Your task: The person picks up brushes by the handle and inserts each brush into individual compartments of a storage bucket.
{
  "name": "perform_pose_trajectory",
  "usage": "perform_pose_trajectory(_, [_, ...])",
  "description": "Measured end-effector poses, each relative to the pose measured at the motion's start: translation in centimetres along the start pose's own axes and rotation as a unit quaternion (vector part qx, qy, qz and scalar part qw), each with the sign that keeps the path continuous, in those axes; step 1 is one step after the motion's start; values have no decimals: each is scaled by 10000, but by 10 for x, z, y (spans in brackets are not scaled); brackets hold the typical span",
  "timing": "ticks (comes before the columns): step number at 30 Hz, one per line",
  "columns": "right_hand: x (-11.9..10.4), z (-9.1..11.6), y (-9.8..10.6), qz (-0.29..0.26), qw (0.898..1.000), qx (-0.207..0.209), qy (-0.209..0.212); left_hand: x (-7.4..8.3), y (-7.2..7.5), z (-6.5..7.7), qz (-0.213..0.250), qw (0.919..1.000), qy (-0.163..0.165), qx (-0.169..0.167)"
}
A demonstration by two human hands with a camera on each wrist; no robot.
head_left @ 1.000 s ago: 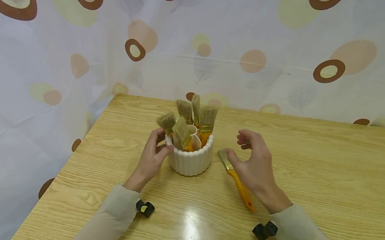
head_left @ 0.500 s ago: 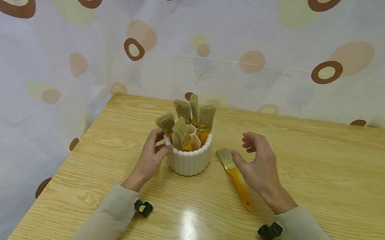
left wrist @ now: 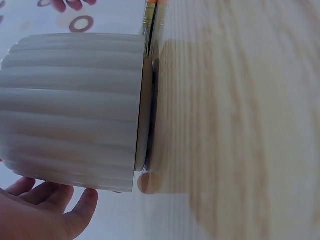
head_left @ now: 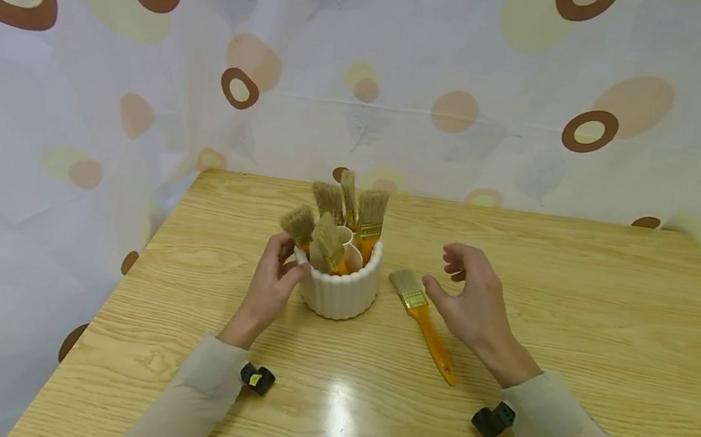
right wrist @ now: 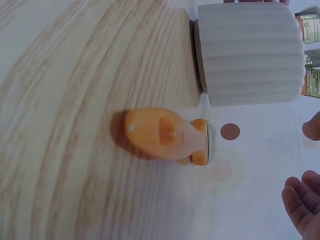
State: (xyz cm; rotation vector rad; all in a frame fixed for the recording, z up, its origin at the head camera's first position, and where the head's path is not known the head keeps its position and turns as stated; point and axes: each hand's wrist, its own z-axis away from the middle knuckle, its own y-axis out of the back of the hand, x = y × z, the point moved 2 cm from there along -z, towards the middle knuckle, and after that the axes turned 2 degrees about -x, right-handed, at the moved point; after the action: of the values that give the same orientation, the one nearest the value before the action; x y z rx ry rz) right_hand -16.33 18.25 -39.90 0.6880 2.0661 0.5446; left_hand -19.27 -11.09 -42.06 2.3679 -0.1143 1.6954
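Observation:
A white ribbed pot (head_left: 339, 296) stands upright on the wooden table, with several paintbrushes (head_left: 371, 214) in it, bristles up. My left hand (head_left: 261, 292) holds the pot at its left side, thumb at the front of the rim and fingers curved along the wall; its fingertips (left wrist: 89, 197) show against the ribs in the left wrist view. One more paintbrush (head_left: 434, 340) lies flat right of the pot, orange handle pointing toward me. Beside its bristle end, my right hand (head_left: 476, 305) hovers with thumb and fingers spread apart, holding nothing.
White curved dividers (head_left: 352, 253) show among the brushes inside the pot. Behind and to the left of the wooden table (head_left: 580, 321) hangs a patterned curtain (head_left: 416, 145) with brown and peach ovals.
My right hand has drawn slightly right, so its thumb no longer covers the bristles of the lying paintbrush. That brush stays on the table, and my left hand keeps its place on the pot.

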Motion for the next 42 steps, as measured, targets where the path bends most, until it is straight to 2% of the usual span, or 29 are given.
perform_pose_trajectory(9, [6, 1, -2, 39, 9995, -234, -200, 1, 0, 1, -3, 10000, -45, -19])
perform_pose_trajectory(23, [15, 3, -6, 149, 9904, -1070, -865, 2, -1, 1, 25, 10000, -69, 6])
perform_pose_trajectory(42, [22, 1, -12, 410, 9777, -1829, -951, 1, -1, 1, -54, 10000, -23, 77])
